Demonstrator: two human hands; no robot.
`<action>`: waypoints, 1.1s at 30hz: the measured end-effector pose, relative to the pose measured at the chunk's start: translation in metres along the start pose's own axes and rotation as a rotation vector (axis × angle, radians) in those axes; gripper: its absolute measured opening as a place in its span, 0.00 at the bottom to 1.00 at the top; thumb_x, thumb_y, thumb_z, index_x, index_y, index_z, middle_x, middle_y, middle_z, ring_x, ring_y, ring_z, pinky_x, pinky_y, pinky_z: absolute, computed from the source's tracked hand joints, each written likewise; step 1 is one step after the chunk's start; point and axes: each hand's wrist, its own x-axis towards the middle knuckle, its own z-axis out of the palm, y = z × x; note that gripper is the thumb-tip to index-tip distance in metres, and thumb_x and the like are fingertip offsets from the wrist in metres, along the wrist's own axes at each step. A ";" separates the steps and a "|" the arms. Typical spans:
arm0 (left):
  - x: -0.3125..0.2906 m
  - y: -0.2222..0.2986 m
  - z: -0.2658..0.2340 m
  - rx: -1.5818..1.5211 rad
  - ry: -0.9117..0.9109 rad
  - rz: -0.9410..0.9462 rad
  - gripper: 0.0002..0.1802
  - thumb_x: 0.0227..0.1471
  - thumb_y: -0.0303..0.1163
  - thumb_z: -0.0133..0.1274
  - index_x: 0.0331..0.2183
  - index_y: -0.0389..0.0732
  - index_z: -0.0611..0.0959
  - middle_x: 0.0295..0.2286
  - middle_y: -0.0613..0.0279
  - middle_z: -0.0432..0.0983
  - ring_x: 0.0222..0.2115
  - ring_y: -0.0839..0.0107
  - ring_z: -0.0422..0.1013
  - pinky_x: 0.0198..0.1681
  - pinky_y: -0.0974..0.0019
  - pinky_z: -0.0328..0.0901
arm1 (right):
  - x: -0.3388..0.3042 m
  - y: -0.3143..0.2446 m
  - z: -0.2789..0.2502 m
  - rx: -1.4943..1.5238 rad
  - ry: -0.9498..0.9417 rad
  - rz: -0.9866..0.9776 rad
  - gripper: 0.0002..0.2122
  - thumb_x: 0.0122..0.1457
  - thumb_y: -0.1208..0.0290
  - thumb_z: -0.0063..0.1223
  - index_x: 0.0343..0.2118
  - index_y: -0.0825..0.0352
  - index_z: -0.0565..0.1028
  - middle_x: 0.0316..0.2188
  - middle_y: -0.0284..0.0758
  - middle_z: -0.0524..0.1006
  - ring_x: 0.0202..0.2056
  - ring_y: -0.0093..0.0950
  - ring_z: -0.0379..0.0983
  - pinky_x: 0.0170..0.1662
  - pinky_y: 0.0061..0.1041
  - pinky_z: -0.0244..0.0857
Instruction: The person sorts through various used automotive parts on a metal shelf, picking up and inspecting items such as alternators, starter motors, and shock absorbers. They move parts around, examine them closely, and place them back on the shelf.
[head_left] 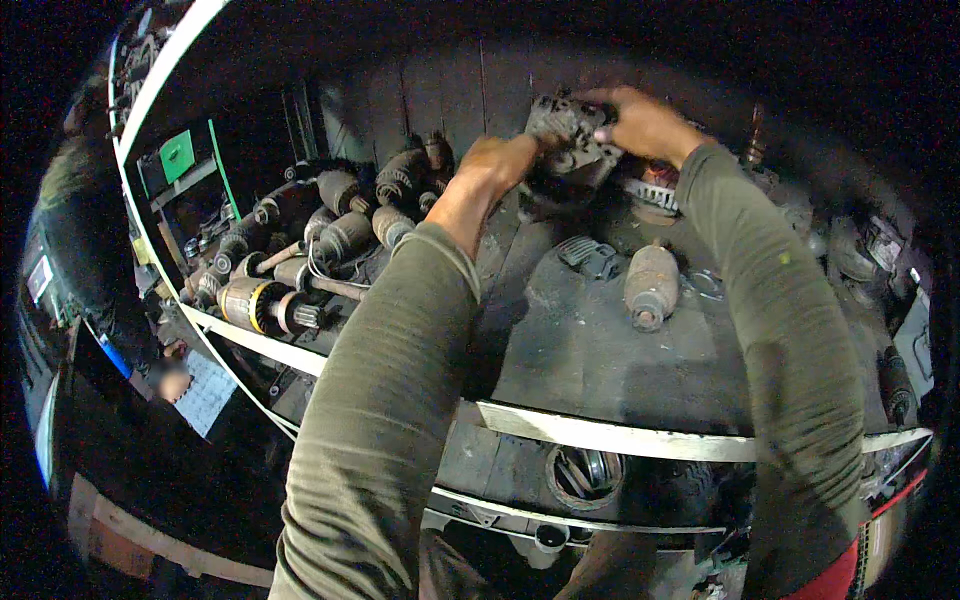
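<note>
Both hands are up over the far part of the shelf [540, 375], clamped together on one dark casting [572, 135], a blocky, uneven lump of metal. The left grip [497, 168] is closed on the near left side of the casting, fingers bent against it; the right grip [640, 125] is closed on its upper right side, with the thumb showing toward the middle (motion blur softens the finer contact). The casting is tilted between them, and whether its underside touches anything below cannot be told. Nearer the front, a rotor [652, 283] lies on the shelf with its narrow end toward the person, well apart from both hands. Just left of it sits a finned cover [590, 257], and to its right lies a thin ring [707, 285]. Behind the rotor, near the right wrist, is a pale slotted part [655, 194]. On the left, more rotors are heaped together, a yellow-banded rotor [250, 303] lying at the front of the heap close to the white edge [262, 343]. Below the shelf, a round housing [585, 478] rests on a lower level, partly in shadow. At the far left is a sheet [208, 393] of pale paper.
</note>
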 end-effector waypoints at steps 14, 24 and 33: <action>-0.008 0.038 0.004 -0.927 -0.012 0.279 0.30 0.66 0.48 0.34 0.59 0.39 0.73 0.58 0.58 0.68 0.60 0.65 0.62 0.65 0.59 0.53 | -0.034 -0.016 0.009 0.075 0.239 -0.085 0.25 0.51 0.67 0.61 0.56 0.52 0.75 0.49 0.43 0.79 0.49 0.44 0.76 0.53 0.41 0.70; -0.035 0.046 -0.003 -0.954 -0.124 0.221 0.31 0.57 0.56 0.50 0.56 0.48 0.78 0.52 0.65 0.76 0.52 0.65 0.69 0.56 0.60 0.62 | -0.057 -0.017 -0.007 0.399 0.198 -0.107 0.37 0.45 0.62 0.67 0.61 0.66 0.67 0.53 0.48 0.75 0.55 0.45 0.71 0.60 0.35 0.64; -0.001 0.041 0.006 -0.930 -0.179 0.158 0.35 0.51 0.55 0.55 0.52 0.39 0.81 0.50 0.56 0.77 0.49 0.62 0.72 0.55 0.63 0.63 | -0.087 -0.017 -0.005 0.312 0.075 0.264 0.58 0.42 0.50 0.74 0.66 0.80 0.47 0.64 0.55 0.60 0.66 0.43 0.56 0.68 0.31 0.50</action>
